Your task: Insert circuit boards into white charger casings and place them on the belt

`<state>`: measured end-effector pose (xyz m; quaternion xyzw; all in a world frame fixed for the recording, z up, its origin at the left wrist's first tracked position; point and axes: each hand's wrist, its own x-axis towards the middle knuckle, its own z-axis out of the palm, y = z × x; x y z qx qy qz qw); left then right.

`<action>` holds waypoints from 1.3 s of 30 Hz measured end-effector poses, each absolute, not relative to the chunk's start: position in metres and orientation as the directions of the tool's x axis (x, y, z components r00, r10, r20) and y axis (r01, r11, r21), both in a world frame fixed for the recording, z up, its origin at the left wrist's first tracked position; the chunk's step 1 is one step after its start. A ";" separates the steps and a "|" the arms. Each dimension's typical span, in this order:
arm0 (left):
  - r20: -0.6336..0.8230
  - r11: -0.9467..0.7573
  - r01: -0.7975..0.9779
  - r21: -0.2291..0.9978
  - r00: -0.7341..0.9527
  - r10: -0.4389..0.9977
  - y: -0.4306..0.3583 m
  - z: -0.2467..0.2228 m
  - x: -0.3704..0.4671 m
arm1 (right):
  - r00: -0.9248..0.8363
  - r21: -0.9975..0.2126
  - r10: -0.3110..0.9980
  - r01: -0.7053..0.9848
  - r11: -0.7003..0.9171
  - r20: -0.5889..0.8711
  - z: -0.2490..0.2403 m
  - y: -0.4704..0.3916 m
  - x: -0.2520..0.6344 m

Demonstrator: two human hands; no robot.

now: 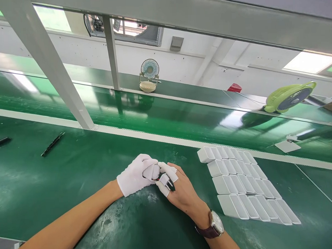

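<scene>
1. I see the left hand (136,175), in a white glove, gripping a small white piece (151,172) in the middle of the frame.
2. The right hand (184,191) pinches at it too, with a little white-and-black part (166,181) by its fingers.
3. I think this piece is half done, since both hands are busy on it.
4. White boxes (223,184) sit in four rows on the green counter (112,226), right of the frame; I can't tell if they are finished.
</scene>
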<state>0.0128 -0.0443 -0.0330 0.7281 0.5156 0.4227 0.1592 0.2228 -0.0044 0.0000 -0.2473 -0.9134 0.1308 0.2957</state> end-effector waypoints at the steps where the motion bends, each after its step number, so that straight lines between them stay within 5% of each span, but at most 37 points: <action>1: 0.444 -0.418 0.612 0.671 0.120 0.888 -0.044 -0.034 0.013 | -0.700 -0.382 0.536 0.385 0.840 0.472 -0.002 -0.005 0.222; 9: 0.375 -0.335 0.641 0.690 0.079 0.924 -0.045 -0.028 0.001 | -0.617 -0.580 0.658 0.368 0.727 0.432 -0.001 -0.010 0.228; 15: -0.065 0.061 0.408 0.911 -0.005 0.998 -0.044 -0.008 -0.014 | -0.685 -0.421 0.551 0.372 0.827 0.477 0.004 0.005 0.218; 22: -0.076 0.067 0.097 0.993 0.091 0.993 -0.040 -0.006 -0.018 | -0.813 -0.260 0.360 0.264 0.929 0.457 -0.003 0.017 0.206; 33: -0.142 0.150 -0.111 0.982 0.076 0.987 -0.036 -0.008 -0.017 | -0.709 -0.510 0.453 0.152 0.847 0.541 -0.021 0.020 0.199; 39: -0.202 0.212 -0.106 0.971 0.098 0.974 -0.034 -0.016 -0.022 | -0.764 -0.461 0.483 0.276 0.844 0.428 -0.017 0.013 0.197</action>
